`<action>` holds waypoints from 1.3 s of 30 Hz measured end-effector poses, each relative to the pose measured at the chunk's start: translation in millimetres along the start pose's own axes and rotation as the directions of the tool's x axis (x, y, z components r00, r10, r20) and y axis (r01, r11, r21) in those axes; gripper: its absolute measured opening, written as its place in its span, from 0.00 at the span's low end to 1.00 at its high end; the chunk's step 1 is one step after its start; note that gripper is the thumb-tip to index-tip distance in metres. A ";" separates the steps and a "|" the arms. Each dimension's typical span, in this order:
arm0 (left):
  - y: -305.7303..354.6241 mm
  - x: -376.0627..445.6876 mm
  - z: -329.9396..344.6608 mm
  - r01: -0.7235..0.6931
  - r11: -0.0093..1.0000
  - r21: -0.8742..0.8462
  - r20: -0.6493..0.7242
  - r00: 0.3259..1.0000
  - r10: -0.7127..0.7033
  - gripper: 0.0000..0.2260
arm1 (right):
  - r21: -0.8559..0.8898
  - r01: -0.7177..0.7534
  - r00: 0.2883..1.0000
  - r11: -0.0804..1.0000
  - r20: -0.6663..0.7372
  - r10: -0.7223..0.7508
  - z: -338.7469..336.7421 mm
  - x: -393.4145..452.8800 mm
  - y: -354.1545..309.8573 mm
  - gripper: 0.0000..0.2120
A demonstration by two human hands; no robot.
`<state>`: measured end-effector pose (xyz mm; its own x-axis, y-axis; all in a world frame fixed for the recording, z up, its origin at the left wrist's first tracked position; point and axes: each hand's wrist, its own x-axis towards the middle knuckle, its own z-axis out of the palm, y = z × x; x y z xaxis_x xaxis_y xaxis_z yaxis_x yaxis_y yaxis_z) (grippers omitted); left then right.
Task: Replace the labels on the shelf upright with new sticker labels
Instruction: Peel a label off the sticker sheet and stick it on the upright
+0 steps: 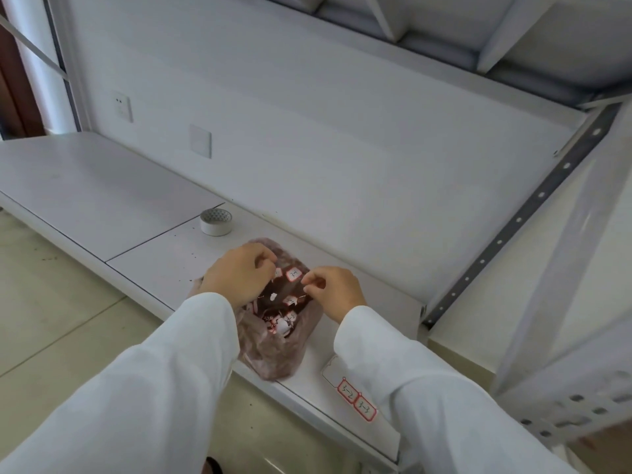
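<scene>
A white metal shelf board is seen running along a pale wall, above a light tiled floor. At the right end, a grey perforated shelf upright is seen rising at a slant toward the upper shelf; no labels can be made out on it.

A translucent reddish plastic bag is placed on the shelf board near its front edge. Its mouth is held open from both sides. Inside the bag, a number of small white labels with red borders are contained, crumpled and overlapping; handwritten characters are seen on several. One such label is stuck flat near the far rim of the bag.

The left hand is closed in a pinch on the left edge of the bag mouth. The right hand is likewise closed in a pinch on the right edge. Both arms are covered by white sleeves.

A roll of white tape is positioned upright on the shelf board behind the bag, apart from it. To the right of the bag, near the front edge, a sticker sheet is laid flat; two red-bordered stickers with handwritten marks remain at its near end, and the rest of the backing is bare.
</scene>
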<state>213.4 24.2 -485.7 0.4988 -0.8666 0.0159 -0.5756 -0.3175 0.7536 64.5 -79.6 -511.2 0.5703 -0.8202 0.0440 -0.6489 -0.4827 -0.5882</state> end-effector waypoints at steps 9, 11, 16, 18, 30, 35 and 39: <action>9.5 2.9 8.9 -0.076 0.996 0.056 -0.004 0.997 0.076 0.10 | -0.372 -0.392 0.883 0.841 0.106 0.458 9.8 -23.8 85.0 0.21; 11.2 4.9 12.6 -0.084 0.994 0.073 0.010 0.996 0.083 0.09 | -0.524 -0.407 0.788 0.749 0.215 0.578 27.0 -42.4 106.9 0.45; 19.9 7.1 20.8 -0.099 0.992 0.077 0.061 0.994 0.095 0.08 | -0.565 -0.356 0.715 0.744 0.348 0.606 62.6 -75.2 144.9 0.57; 25.3 5.3 21.6 -0.120 0.987 0.105 0.073 0.991 0.113 0.07 | -0.517 -0.349 0.764 0.782 0.326 0.556 61.6 -77.9 142.2 0.50; 81.3 -24.8 44.3 -0.352 0.879 0.321 0.435 0.879 0.193 0.18 | -0.253 -0.206 0.954 0.945 0.163 0.252 -30.1 -85.6 61.5 0.06; 102.1 -36.2 52.6 -0.380 0.885 0.270 0.536 0.823 0.190 0.33 | 0.294 -0.215 0.968 0.931 0.193 0.162 -83.9 -115.5 5.2 0.13; 114.9 -47.0 50.2 -0.490 0.854 0.175 0.352 0.841 0.410 0.27 | 0.612 -0.376 0.927 0.696 0.252 0.279 -98.8 -134.3 1.4 0.09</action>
<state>91.3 9.1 -432.8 -0.0445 -0.9948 0.0916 -0.8492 0.0860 0.5211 -62.8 -0.4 -438.2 0.4739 -0.8177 -0.3268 -0.3579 0.1602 -0.9199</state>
